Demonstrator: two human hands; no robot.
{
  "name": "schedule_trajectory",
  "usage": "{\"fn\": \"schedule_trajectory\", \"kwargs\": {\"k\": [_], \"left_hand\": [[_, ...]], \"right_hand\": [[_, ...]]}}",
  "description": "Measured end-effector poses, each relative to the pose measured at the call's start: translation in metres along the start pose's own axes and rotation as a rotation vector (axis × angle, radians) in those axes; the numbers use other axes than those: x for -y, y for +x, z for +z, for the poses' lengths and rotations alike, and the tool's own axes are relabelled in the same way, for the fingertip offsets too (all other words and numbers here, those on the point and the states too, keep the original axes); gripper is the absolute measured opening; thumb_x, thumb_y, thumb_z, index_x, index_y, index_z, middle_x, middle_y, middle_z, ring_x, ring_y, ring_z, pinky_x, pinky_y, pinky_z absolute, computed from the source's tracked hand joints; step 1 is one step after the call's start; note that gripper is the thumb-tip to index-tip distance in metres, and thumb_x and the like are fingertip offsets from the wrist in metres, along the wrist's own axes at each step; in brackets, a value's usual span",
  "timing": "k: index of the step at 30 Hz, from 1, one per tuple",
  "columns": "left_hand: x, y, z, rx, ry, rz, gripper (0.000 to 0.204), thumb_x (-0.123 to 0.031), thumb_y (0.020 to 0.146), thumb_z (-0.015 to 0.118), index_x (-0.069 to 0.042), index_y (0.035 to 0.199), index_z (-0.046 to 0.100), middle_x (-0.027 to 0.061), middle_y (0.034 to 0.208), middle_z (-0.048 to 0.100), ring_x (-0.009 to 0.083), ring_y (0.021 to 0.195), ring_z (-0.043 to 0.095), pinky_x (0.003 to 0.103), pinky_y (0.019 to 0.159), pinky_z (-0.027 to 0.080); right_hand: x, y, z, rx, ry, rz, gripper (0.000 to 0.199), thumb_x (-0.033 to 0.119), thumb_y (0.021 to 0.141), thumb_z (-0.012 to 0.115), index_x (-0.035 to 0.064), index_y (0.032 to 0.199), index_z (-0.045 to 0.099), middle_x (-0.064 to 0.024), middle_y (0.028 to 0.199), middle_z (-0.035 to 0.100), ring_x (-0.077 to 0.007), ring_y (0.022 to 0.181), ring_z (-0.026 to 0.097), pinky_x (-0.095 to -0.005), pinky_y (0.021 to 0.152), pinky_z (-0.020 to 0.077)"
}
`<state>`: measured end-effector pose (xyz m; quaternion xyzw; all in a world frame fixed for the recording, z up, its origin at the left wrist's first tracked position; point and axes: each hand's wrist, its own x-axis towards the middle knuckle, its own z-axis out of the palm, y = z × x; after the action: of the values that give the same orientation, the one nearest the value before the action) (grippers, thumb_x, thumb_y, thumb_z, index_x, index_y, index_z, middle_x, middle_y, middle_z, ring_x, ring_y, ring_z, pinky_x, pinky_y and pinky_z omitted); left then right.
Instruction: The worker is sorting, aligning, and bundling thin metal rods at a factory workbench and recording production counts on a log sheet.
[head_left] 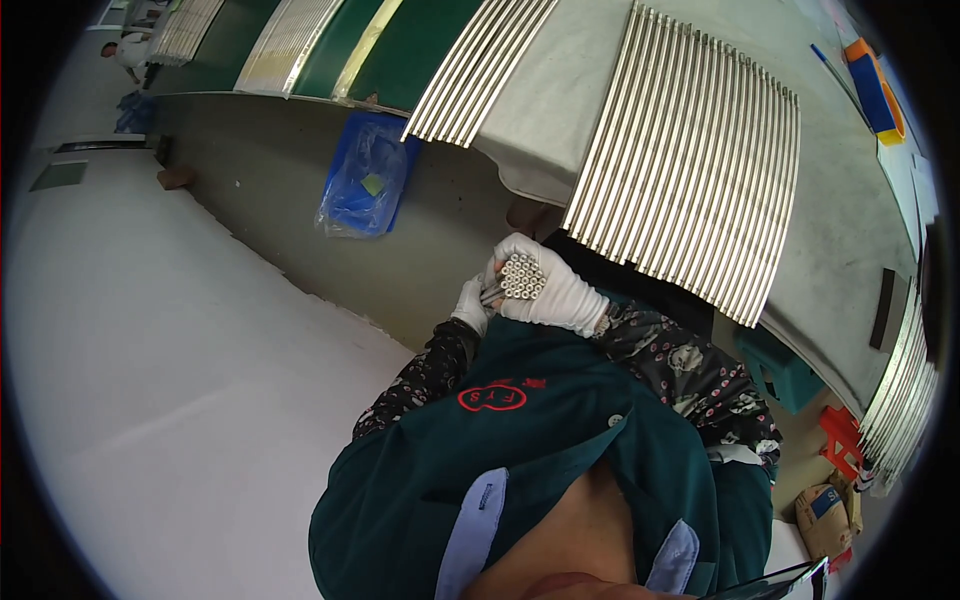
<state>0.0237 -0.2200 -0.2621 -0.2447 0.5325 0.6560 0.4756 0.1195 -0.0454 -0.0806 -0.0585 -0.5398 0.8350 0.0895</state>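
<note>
In front of my body I hold a bundle of thin metal tubes, their round open ends turned up toward the head view. My right hand, in a white glove, wraps round the bundle near these ends. My left hand, also gloved, closes on the bundle from the other side, lower along the tubes; its fingers are partly hidden. Just beyond my right hand, a wide row of long silvery tubes lies side by side on the grey covered table, their near ends reaching its edge.
A smaller row of tubes lies farther left, past which more sets rest on a green surface. Blue plastic with clear film is below the table. At right are a tape roll, a red stool and a paper sack. A person is far off.
</note>
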Motion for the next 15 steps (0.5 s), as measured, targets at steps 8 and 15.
{"fn": "schedule_trajectory", "kwargs": {"k": [8,15], "left_hand": [[-0.010,-0.010,0.003,0.094,-0.021,0.013,0.023,-0.023,0.090,0.041,-0.009,0.098,0.058,0.0057,0.090,0.062,0.0172,0.075,0.061,0.029,0.066,0.051],[-0.080,-0.077,0.041,0.315,0.897,0.461,0.025,-0.019,0.090,0.038,-0.005,0.101,0.056,0.0049,0.095,0.060,0.0150,0.085,0.058,0.029,0.075,0.047]], "right_hand": [[0.000,0.001,0.002,-0.002,0.042,0.003,0.036,-0.005,0.065,0.068,0.0044,0.092,0.046,-0.0012,0.086,0.049,-0.0077,0.081,0.048,-0.0227,0.075,0.0435],[0.056,-0.004,0.019,0.026,-0.037,-0.152,0.042,-0.003,0.066,0.071,0.0047,0.097,0.044,-0.0026,0.090,0.049,-0.0094,0.083,0.048,-0.0246,0.076,0.0420]]}}
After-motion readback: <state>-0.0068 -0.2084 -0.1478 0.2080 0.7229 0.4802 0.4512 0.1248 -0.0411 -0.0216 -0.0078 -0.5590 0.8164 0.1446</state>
